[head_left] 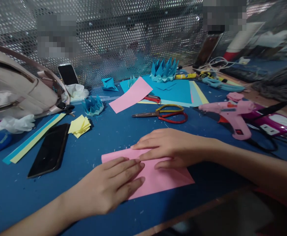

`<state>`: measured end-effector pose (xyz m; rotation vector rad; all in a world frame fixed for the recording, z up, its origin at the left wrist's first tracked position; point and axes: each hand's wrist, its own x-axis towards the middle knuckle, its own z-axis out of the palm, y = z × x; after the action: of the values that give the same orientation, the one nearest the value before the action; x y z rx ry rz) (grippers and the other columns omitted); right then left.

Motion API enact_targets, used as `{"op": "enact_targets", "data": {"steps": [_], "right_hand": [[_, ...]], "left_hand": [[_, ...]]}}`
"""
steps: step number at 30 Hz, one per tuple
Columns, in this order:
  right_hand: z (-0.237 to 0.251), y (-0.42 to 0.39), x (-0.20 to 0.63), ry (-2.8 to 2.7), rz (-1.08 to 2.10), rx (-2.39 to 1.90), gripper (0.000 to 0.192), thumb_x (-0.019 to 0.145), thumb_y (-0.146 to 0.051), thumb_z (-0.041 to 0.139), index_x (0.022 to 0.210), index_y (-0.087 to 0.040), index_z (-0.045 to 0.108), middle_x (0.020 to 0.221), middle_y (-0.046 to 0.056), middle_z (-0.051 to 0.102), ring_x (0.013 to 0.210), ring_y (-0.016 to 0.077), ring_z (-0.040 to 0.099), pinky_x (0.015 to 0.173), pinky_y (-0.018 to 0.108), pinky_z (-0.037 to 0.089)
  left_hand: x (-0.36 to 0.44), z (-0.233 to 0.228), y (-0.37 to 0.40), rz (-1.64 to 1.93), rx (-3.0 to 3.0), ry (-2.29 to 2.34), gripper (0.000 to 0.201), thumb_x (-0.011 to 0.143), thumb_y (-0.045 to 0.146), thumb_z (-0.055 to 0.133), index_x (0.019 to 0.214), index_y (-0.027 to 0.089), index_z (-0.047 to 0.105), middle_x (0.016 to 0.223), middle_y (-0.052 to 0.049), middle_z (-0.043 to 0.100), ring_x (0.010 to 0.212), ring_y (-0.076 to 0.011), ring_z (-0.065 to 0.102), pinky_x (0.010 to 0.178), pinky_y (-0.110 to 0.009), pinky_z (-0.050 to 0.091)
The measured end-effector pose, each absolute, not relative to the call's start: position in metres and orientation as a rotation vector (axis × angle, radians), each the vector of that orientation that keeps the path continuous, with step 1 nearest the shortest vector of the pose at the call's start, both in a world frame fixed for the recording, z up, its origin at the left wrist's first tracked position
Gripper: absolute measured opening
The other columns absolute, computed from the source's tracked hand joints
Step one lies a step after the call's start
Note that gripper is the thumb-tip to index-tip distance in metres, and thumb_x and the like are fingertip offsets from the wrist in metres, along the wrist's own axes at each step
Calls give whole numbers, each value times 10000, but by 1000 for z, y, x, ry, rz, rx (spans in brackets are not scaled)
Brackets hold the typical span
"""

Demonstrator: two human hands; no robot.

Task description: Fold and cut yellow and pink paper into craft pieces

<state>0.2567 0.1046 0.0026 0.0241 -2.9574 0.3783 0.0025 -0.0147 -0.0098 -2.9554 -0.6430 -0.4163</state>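
A sheet of pink paper (168,177) lies on the blue table, its far edge curved over in a fold. My left hand (116,183) rests on the near left part of the sheet, fingers stretched out. Across the far edge lies my right hand (168,147), its fingers extended and slightly spread over the fold. Neither hand grips anything. Just beyond my hands are scissors (161,114) with red and yellow handles, and a loose pink paper strip (131,95).
Left are a black phone (50,150), yellow paper pieces (80,126) and paper strips (35,137). A pink glue gun (231,113) with a cord lies right. Folded blue paper pieces (164,70) and blue sheets (177,91) sit near the perforated metal panel (123,42). A bag (18,85) stands far left.
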Motion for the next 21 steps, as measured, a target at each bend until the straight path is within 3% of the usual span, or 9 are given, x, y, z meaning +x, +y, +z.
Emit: {"op": "enact_targets", "data": {"steps": [4,10,16,21], "right_hand": [[1,104,257,-2942,414,60,385,951,-356,530,1288,-181,586,1422,120,516,1314,251,467,1046,427,389],[1,102,256,-2987,508,-61,601,941,-407,535,1455,-128,392,1483,132,430,1378,258,386,1102,431,326],[3,102,254,-3090,493,-113,650,930,-418,547,1483,-143,343,1543,114,327,1438,263,268,1131,446,261],[4,102,255,-3117,488,-119,653,932,-417,542,1492,-160,326,1560,97,294,1452,255,231,1144,438,228]], "left_hand": [[0,-13,-9,-504,-3021,-690,333,1011,149,410,1300,146,574,1357,-111,589,1299,-226,501,1074,-381,445],[-1,-7,-4,-483,-3103,-743,370,1024,149,352,1333,189,550,1375,-109,573,1179,-233,570,954,-391,503],[-2,4,-1,-170,-3314,-666,459,994,152,287,1431,130,425,1534,-65,373,1431,-205,298,1167,-393,293],[-4,8,3,51,-3373,-624,521,988,197,344,1504,153,283,1596,-55,181,1472,-210,164,1199,-465,177]]}}
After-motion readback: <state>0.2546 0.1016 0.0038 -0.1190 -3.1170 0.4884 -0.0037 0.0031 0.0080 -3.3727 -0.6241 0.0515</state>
